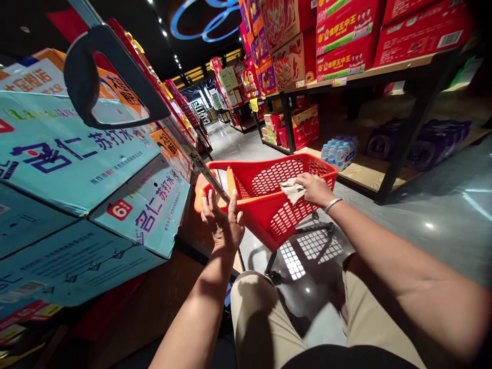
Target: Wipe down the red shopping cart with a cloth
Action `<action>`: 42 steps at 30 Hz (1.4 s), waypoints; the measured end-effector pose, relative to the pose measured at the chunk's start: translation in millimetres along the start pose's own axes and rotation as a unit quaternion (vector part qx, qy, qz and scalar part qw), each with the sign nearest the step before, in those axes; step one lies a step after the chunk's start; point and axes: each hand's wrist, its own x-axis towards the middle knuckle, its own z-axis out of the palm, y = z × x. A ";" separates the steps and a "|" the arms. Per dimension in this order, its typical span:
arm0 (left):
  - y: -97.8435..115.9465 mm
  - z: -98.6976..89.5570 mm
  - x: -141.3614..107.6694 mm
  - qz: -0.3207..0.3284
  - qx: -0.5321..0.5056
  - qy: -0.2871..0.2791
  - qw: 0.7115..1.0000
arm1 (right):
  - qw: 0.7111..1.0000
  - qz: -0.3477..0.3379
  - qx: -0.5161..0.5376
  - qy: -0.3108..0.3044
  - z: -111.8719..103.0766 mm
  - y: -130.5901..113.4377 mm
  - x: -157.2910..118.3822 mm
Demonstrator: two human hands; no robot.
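A red plastic shopping cart (261, 215) with perforated sides stands in front of me. My left hand (223, 220) is at the cart's near left end, fingers raised and apart, beside a slanting metal pole (209, 177) that crosses that end. A light-coloured cloth (293, 190) is gripped in my right hand (313, 189), against the cart's near side rim. A bracelet circles my right wrist. The pole runs up to a dark plastic handle-like piece (142, 97) at the upper left.
Stacked light-blue cartons (77, 169) fill the left side. On the right, a wooden shelf (407, 62) with black legs bears red boxes (344, 38); packed water bottles (338, 152) sit on its lower level. A grey tiled aisle (230, 141) runs ahead between displays.
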 end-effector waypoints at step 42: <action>8.9 52.9 48.4 0.110 0.055 -0.160 0.979 | 0.913 0.250 0.147 0.288 119.7 -1.0 -43.4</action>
